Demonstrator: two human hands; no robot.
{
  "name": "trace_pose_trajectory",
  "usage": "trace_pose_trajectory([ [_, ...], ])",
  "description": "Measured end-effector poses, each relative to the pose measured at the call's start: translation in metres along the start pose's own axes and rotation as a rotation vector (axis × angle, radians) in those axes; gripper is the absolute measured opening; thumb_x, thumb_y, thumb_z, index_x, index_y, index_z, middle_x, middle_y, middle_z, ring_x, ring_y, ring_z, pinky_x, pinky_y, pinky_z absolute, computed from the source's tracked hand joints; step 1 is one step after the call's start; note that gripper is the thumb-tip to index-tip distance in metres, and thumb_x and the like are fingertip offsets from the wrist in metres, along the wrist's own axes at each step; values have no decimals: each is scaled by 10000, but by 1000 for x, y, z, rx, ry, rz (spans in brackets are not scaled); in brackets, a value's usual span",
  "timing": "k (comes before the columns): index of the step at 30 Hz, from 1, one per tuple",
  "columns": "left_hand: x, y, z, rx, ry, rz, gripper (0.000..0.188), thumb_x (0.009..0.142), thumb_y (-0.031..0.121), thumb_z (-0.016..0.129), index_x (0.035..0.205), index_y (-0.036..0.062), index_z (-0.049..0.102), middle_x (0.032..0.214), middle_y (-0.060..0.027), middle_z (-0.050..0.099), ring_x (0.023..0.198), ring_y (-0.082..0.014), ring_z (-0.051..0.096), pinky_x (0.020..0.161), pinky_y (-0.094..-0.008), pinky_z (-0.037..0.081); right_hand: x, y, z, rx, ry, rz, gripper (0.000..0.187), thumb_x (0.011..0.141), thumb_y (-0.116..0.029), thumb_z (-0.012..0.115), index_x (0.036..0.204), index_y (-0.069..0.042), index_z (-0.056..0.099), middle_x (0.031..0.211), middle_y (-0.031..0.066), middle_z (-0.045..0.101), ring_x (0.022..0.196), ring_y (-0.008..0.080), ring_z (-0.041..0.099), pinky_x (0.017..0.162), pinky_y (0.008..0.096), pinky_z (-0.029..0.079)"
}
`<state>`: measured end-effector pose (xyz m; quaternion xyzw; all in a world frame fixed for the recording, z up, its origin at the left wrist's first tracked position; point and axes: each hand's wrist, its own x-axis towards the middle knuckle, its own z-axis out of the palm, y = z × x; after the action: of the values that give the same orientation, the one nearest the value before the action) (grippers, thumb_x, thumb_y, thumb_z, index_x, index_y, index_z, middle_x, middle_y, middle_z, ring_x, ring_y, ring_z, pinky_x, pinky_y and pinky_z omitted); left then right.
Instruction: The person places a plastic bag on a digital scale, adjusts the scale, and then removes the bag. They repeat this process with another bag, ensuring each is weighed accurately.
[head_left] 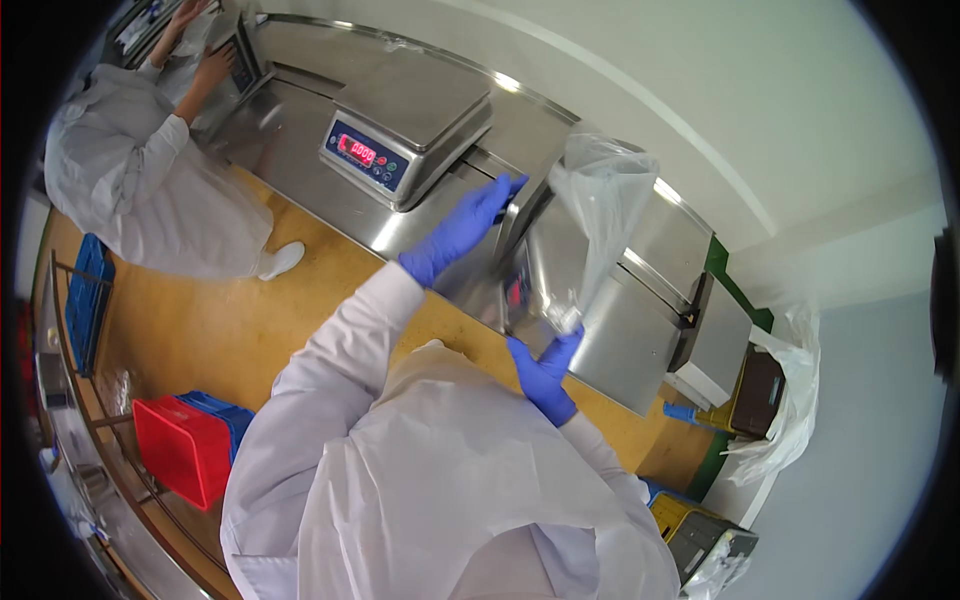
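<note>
My left hand (462,232), in a blue glove, reaches ahead with its fingers closed on the raised left edge of a second weighing scale (552,255). That scale is tilted on the steel table; its red display is blurred. My right hand (548,376), also in a blue glove, is at its near side, thumb and fingers around the gathered end of a clear plastic bag (608,185). The bag fans out over the scale toward the wall. How far the right fingers also touch the scale cannot be made out. To the left, another scale (415,105) stands flat with its display lit.
At the upper left a co-worker (140,170) in white handles a tilted scale (238,60). Red (185,450) and blue bins stand at left beside a metal rail. A grey box-shaped unit (712,340) is at the table's right end, near plastic-draped crates. The steel table (625,335) runs along the wall.
</note>
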<state>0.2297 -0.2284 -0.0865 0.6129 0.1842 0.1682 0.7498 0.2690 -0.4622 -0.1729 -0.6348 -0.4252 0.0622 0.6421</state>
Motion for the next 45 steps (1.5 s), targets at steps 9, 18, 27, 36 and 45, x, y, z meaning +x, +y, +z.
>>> trace_pose_trajectory([
  [9,27,85,-61,185,189,-18,641,925,538,386,1211,-15,540,1132,-118,600,1037,-181,542,927,-304,402,110,-70,63,-180,-604,-329,555,757,-203,708,1252,-86,487,1305,177,415,1169,336,444,974,429,388],
  [18,-10,149,-13,820,210,166,384,862,384,594,1037,47,657,931,-82,660,821,-180,593,782,-293,459,250,-75,-3,-661,-358,-206,448,777,-225,701,1162,-34,572,1179,159,562,1062,294,550,944,371,420],
  [27,21,141,-33,549,287,451,275,890,300,573,924,38,650,730,-29,597,673,-97,525,678,-257,450,249,-93,-11,-189,-546,250,243,822,-115,653,1049,-32,633,802,11,624,769,69,526,763,236,439],
  [36,59,105,-33,1086,-141,390,181,863,216,595,918,65,677,912,-56,652,804,-150,596,770,-299,469,243,-81,11,-255,-341,-339,165,833,-159,645,947,-41,644,823,89,628,717,181,562,748,278,466],
  [45,29,134,-38,686,-101,61,395,929,347,487,1198,65,555,1048,-142,617,939,-214,601,839,-311,459,297,-77,25,69,-389,369,333,846,-182,614,1111,16,581,919,59,615,799,131,575,725,252,469],
])
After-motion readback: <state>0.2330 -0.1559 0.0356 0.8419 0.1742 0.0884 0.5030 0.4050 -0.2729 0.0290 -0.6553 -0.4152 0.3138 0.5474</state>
